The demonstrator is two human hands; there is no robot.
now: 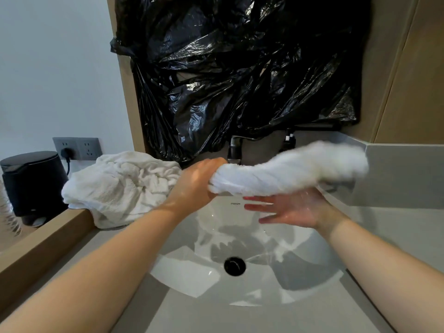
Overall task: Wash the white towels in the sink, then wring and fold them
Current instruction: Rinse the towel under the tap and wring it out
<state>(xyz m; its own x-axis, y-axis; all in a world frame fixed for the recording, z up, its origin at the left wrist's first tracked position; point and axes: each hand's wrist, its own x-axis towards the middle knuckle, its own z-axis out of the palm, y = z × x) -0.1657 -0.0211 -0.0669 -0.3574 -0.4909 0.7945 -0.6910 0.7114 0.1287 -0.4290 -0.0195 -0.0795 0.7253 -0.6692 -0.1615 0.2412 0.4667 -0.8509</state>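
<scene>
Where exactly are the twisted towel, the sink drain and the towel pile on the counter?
twisted towel (288, 170), head view, middle of the twisted roll.
sink drain (234, 266), head view, centre of the black opening.
towel pile (120, 186), head view, middle of the crumpled heap.

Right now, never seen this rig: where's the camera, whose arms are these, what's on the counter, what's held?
There is no robot here. A person works with bare hands, and the single picture comes from a wide-angle camera worn on their head, looking forward and down. The left hand grips one end of a twisted white towel held over the white sink, above its black drain. The right hand is open, fingers straight, just under the towel. The towel is motion-blurred, so I cannot tell if they touch. On the grey counter, at the left, lies a crumpled pile of white towels. Behind the sink, black plastic bags hang over the wall and partly hide the faucet. At far left are a black appliance and a wall socket.
</scene>
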